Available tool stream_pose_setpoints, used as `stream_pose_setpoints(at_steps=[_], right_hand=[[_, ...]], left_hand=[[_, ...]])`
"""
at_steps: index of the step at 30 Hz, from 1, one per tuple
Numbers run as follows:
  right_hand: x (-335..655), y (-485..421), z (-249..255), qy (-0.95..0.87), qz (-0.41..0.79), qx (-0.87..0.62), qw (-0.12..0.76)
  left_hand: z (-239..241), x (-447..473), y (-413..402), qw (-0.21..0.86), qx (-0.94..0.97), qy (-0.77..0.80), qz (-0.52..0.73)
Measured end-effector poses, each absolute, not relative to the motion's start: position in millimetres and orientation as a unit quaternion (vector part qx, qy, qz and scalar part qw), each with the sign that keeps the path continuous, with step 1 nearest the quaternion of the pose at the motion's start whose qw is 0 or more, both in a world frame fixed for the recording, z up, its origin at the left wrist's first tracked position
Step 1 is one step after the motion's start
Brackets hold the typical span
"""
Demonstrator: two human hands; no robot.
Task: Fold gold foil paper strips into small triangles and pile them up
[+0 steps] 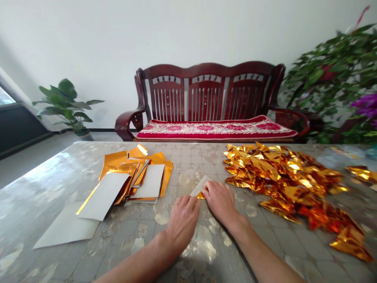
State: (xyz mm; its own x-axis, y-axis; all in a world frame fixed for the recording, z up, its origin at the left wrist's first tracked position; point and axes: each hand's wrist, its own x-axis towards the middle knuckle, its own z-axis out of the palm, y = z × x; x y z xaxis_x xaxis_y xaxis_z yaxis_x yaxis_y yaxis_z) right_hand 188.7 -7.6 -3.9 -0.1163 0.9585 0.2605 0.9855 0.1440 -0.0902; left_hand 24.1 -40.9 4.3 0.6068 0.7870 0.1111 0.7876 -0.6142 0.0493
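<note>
Both hands meet over a small sheet of gold foil paper (199,186), its pale back showing as a narrow strip and a bit of gold showing between the fingers. My left hand (184,216) is closed on its near left end. From the right, my right hand (219,198) pinches the other side, fingers bent over it. Much of the sheet is hidden under the fingers. To the left lies a loose stack of gold foil sheets (160,158), several with the pale side up. On the right spreads a heap of folded gold foil pieces (271,165), pointed at the ends.
A patterned table cover (141,251) lies under everything. Single pale sheets (69,226) lie at the left. Beyond the table stand a dark red wooden bench (206,94) with a red cushion, a potted plant (67,104) and leafy greenery (332,74). Clear plastic (338,156) lies far right.
</note>
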Motion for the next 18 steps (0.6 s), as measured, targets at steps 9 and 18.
stream_pose_setpoints(at_steps=[9,18], right_hand=[[191,-13,-2,-0.744,-0.055,-0.652,0.134],[198,-14,-6,-0.739,-0.013,-0.651,0.172]], left_hand=[[5,27,-37,-0.003,-0.899,-0.432,-0.064],[16,35,-34,0.029,-0.921,-0.387,-0.027]])
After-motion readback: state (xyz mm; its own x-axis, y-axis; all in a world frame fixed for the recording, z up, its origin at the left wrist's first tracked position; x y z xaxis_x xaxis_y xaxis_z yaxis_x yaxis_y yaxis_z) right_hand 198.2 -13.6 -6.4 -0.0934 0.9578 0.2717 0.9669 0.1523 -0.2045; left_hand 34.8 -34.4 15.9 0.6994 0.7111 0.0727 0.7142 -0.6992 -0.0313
